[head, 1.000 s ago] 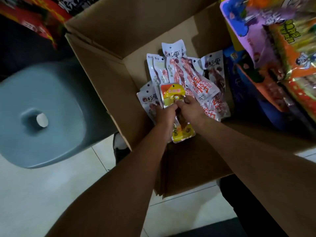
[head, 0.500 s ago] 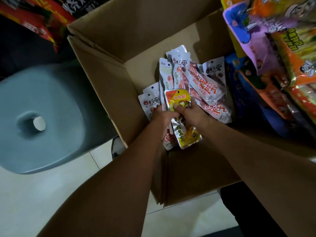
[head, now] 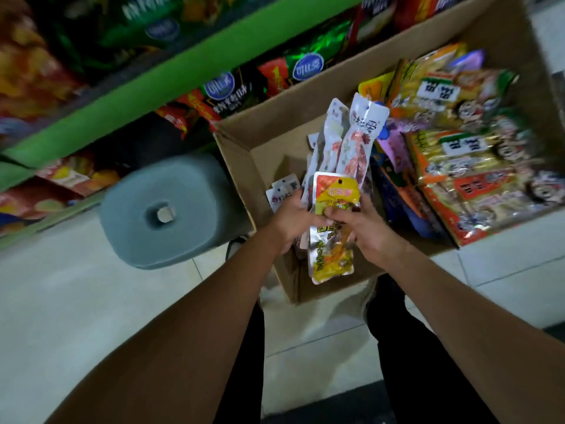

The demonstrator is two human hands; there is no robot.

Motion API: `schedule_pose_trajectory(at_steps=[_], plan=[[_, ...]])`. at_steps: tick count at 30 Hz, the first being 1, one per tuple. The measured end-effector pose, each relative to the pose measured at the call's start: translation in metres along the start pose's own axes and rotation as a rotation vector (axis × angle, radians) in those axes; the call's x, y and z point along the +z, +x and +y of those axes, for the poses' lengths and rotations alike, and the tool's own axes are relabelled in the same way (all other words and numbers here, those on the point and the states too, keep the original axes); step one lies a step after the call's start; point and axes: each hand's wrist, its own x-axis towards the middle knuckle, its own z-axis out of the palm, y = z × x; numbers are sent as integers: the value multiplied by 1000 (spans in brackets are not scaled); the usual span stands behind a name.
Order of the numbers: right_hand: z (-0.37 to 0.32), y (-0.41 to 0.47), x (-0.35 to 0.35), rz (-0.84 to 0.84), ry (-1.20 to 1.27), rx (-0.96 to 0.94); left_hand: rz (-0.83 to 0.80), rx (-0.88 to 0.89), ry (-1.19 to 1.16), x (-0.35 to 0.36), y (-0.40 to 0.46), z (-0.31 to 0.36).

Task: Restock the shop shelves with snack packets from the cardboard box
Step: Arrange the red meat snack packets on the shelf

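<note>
Both hands hold one bundle of snack packets above the open cardboard box (head: 244, 154). My left hand (head: 292, 220) grips the bundle from the left, my right hand (head: 365, 229) from the right. A yellow packet (head: 333, 237) lies on top of the bundle. Several white packets with red print (head: 356, 139) fan upward behind it. A few more white packets (head: 282, 188) show just left of my left hand. The right half of the box is packed with large bright snack bags (head: 464, 139).
A grey plastic stool (head: 171, 209) stands on the tiled floor directly left of the box. Behind it run green-edged shop shelves (head: 171, 78) filled with snack bags. My dark trouser legs are below the box.
The bundle has risen out of the box with both hands still on it. The view has pulled back and up, so the shelves and floor now show.
</note>
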Motion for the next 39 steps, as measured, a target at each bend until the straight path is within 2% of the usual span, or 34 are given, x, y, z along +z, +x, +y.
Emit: schedule_pose_trajectory(at_steps=[7,10,14,17,22,32,39], plan=[[-88,-151,28,39,-161,-182,-91,78,6,17,-151,87],[-127,-215,40,65,-265,-255,-82,94,-6,21,-212,127],[-187,-292,52,31,-413,-357,-32,125,-73,30,-287,175],[-233,-343,54,-4,-555,-465,-63,163,-174,38,-342,209],[-299,-414,63,-47,-750,-630,-103,254,-183,50,-426,267],[-408,-507,111,-144,-1085,-926,92,409,-186,49,-536,348],[-450,-533,147,-309,-1367,-1091,77,495,-257,22,-582,365]])
